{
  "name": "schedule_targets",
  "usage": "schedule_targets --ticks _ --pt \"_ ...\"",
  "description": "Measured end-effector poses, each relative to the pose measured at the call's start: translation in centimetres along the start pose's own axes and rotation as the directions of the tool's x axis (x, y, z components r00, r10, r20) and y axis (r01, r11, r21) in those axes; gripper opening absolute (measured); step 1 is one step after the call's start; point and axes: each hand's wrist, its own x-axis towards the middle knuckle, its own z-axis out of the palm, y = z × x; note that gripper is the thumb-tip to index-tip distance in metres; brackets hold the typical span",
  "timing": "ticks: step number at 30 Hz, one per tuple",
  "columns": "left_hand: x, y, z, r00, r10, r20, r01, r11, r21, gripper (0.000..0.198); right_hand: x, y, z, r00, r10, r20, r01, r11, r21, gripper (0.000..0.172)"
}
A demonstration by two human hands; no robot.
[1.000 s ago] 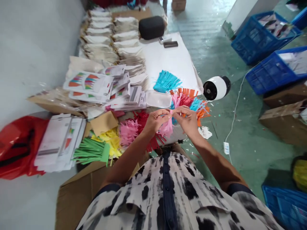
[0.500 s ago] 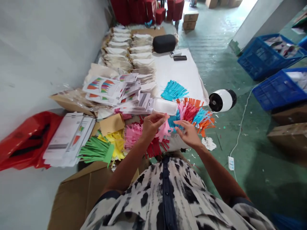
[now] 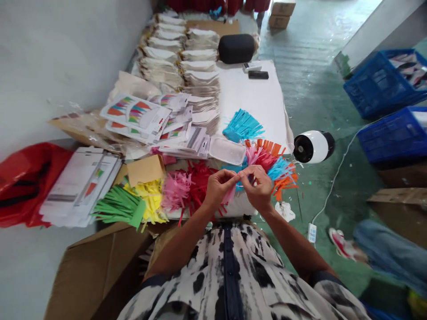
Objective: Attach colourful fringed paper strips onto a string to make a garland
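Observation:
Both hands meet over the near edge of the work surface, fingertips pinched together on a pink paper tassel (image 3: 228, 195). My left hand (image 3: 218, 187) is closed on its top end, and the fringe hangs down between the hands. My right hand (image 3: 257, 186) pinches the same end from the other side. Beneath and beside them lie red fringed paper (image 3: 199, 182), pink fringe (image 3: 177, 189) and, to the right, a bundle of orange fringe (image 3: 285, 183) with red and blue strips. A white plastic tray (image 3: 227, 151) sits just beyond the fingers. Blue fringe (image 3: 243, 126) lies behind it.
Printed packages (image 3: 140, 118) and stacked white bundles (image 3: 200, 55) fill the left and back. Yellow (image 3: 151, 200) and green fringe (image 3: 122, 206) lie at left. A white-and-black fan (image 3: 313, 146) stands right. Blue crates (image 3: 383, 82) and a person's leg (image 3: 390, 253) are further right.
My right hand has come in from the right and closed at the tassel's top beside my left fingers. A person's leg and shoe have appeared at the lower right. The view has shifted slightly.

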Motion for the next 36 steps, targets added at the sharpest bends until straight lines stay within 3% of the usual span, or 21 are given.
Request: schedule_targets --ticks 2,4,7,12,18,22,25,26,28,31,36 --pt "0.2 -1.0 -0.2 0.995 -0.037 -0.094 0.034 0.999 -0.032 0.032 0.5 1.7 1.1 0.998 0.028 0.063 -0.030 0.999 0.027 0.019" --pt "0.4 -2.0 -0.6 0.979 -0.066 -0.191 0.054 0.997 -0.063 0.033 1.8 4.4 2.3 0.972 0.119 0.203 -0.114 0.993 -0.034 0.023" --pt "0.4 -3.1 -1.5 0.944 -0.114 -0.309 0.081 0.990 -0.117 0.039 4.7 9.3 4.7 0.863 0.333 0.380 -0.136 0.878 -0.459 0.027" --pt "-0.5 -3.9 -2.2 0.905 -0.152 -0.397 0.126 0.988 -0.090 0.038 8.6 15.7 9.2 0.780 0.440 0.446 -0.063 0.763 -0.643 0.028" --pt "-1.1 -4.2 -2.2 0.892 -0.153 -0.426 0.120 0.987 -0.104 0.032 9.3 17.7 11.9 0.735 0.472 0.487 -0.005 0.722 -0.692 0.028" --pt "-1.1 -4.4 -2.2 0.877 -0.145 -0.458 0.116 0.989 -0.091 0.032 9.2 16.8 10.7 0.748 0.427 0.508 -0.005 0.769 -0.639 0.030" --pt "-1.2 -4.2 -2.2 0.873 -0.132 -0.470 0.110 0.991 -0.073 0.031 8.0 13.9 8.4 0.770 0.341 0.539 -0.013 0.853 -0.521 0.030" --pt "-1.2 -4.1 -2.2 0.873 -0.115 -0.474 0.101 0.993 -0.053 0.030 7.4 12.5 7.4 0.778 0.300 0.552 -0.029 0.895 -0.445 0.029" --pt "-1.4 -3.7 -2.2 0.883 -0.065 -0.465 0.079 0.997 0.012 0.028 6.0 9.3 5.4 0.807 0.189 0.559 -0.147 0.982 -0.120 0.025" --pt "-1.9 -2.6 -2.1 0.914 0.018 -0.405 0.035 0.992 0.121 0.026 4.3 4.7 2.7 0.837 0.122 0.533 -0.232 0.962 0.144 0.022" --pt "-3.0 -0.5 -1.8 0.952 0.130 -0.278 -0.052 0.961 0.271 0.021 3.3 0.6 0.3 0.905 0.047 0.422 -0.103 0.989 0.110 0.016"
